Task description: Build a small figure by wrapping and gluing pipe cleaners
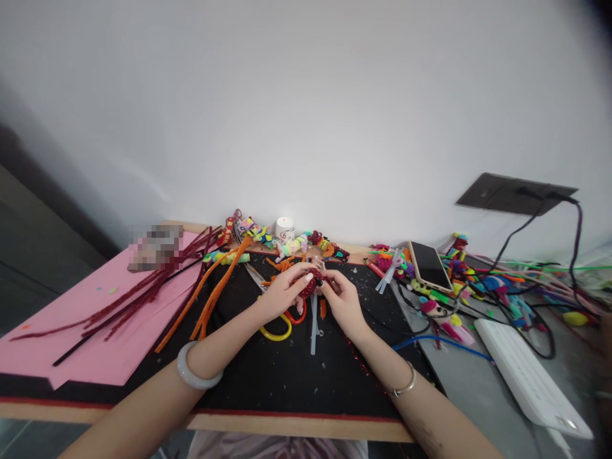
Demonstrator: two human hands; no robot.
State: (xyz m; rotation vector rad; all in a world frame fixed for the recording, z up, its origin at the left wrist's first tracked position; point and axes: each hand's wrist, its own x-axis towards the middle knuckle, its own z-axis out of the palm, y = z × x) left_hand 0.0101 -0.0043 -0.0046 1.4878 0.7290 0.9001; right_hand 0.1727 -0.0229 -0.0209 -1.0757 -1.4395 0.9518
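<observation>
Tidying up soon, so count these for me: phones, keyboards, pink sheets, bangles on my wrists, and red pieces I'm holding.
Phone: 1
Keyboard: 1
Pink sheet: 1
Bangle: 2
Red piece: 1
Total: 6

The fuzzy ball [313, 282] at centre frame is dark red with a glint. The mat [268, 376] beneath it is black, flecked with white scraps, and the paper sheet [71, 319] at left is pink. On the sheet lie maroon pipe cleaners [143, 293], with orange pipe cleaners [210, 299] beside them. The scissors [277, 333] have one yellow and one red handle. At lower right, the keyboard [526, 376] is white and the cable [440, 341] is blue.
</observation>
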